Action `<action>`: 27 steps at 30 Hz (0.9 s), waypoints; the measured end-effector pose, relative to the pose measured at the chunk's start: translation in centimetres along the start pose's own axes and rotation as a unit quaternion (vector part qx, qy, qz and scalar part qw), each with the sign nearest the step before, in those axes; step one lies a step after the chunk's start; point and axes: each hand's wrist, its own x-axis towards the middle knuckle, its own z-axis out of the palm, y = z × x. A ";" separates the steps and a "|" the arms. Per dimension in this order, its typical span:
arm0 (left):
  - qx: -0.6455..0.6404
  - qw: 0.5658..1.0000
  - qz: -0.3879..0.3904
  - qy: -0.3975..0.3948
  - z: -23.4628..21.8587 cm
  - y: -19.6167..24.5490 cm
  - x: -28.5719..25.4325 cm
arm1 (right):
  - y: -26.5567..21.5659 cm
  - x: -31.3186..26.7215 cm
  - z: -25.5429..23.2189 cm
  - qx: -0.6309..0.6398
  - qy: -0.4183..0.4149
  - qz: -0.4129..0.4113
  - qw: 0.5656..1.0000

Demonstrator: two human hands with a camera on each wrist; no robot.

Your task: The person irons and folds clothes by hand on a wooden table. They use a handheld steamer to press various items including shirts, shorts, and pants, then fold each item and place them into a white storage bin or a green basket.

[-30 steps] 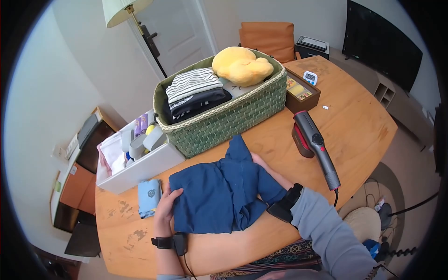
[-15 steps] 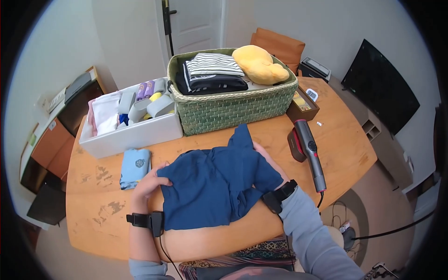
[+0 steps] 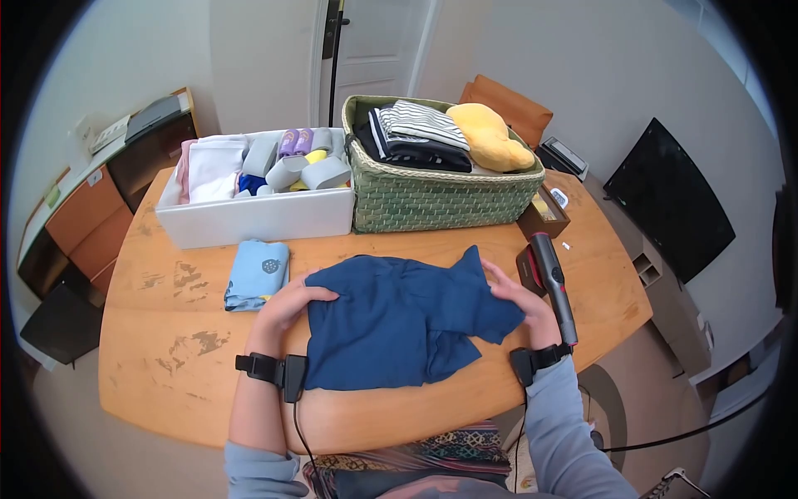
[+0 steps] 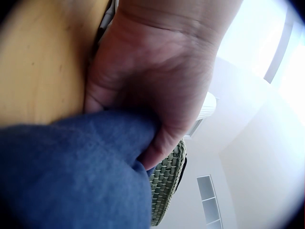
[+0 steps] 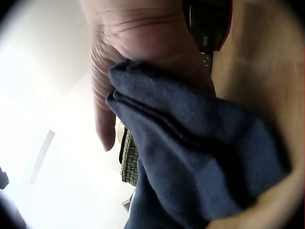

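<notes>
My two hands, the left point(image 3: 287, 304) and the right point(image 3: 524, 299), are touching one dark blue garment point(image 3: 374, 324), and I am wearing two black wrist straps point(image 3: 259, 366). One wooden table point(image 3: 150, 333) is bearing one light blue cloth bundle point(image 3: 249, 281), one white box point(image 3: 258, 224), one green woven basket point(image 3: 445, 204), one brown box point(image 3: 545, 226) and one grey handheld appliance point(image 3: 552, 270). Two purple items point(image 3: 289, 141) are showing in the white box; one yellow plush point(image 3: 490, 137) is lying in the basket. One door point(image 3: 378, 54), one orange chair point(image 3: 515, 108) and one black screen point(image 3: 672, 204) are showing beyond.
</notes>
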 end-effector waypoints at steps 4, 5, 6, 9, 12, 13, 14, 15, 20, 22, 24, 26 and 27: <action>0.009 1.000 -0.013 -0.007 -0.3 -0.2 0.2 | -0.5 -0.7 2.7 -0.219 0.012 0.044 0.975; 0.017 1.000 -0.013 -0.010 -0.3 -0.2 0.2 | -0.8 -0.9 3.5 -0.260 0.022 0.061 0.963; 0.016 1.000 -0.013 -0.009 -0.3 -0.1 0.1 | -1.3 -1.1 4.3 -0.267 0.026 0.056 0.962; 0.034 0.999 -0.010 -0.027 0.0 0.5 -0.5 | -3.6 -2.2 6.1 -0.285 0.003 0.014 0.959; 0.081 0.995 -0.028 -0.048 0.1 0.8 -0.8 | -6.1 -3.4 6.4 -0.314 -0.009 -0.028 0.949; 0.104 0.992 -0.030 -0.069 0.1 0.7 -0.7 | -6.5 -3.4 5.8 -0.314 -0.007 -0.028 0.949; 0.126 0.987 -0.033 -0.089 0.1 0.6 -0.7 | -6.8 -3.4 5.2 -0.329 0.001 -0.014 0.944; 0.127 0.987 -0.033 -0.090 0.3 0.6 -0.8 | -7.0 -3.3 4.8 -0.344 0.009 -0.001 0.939; 0.140 0.987 -0.046 -0.067 -0.4 -0.1 -0.2 | -3.6 -3.4 2.0 -0.795 0.207 0.032 0.569; 0.132 0.988 -0.045 -0.066 -0.2 0.1 -0.4 | -3.4 -3.8 2.5 -0.757 0.180 0.002 0.628; 0.125 0.989 -0.047 -0.067 0.1 0.1 -0.5 | -3.5 -4.0 3.8 -0.712 0.154 -0.026 0.685; 0.126 0.990 -0.036 -0.055 0.1 0.0 -0.5 | -3.1 -3.8 5.7 -0.761 0.149 -0.080 0.626; 0.128 0.989 -0.038 -0.057 0.1 0.1 -0.4 | -2.7 -3.6 6.2 -0.759 0.152 -0.079 0.628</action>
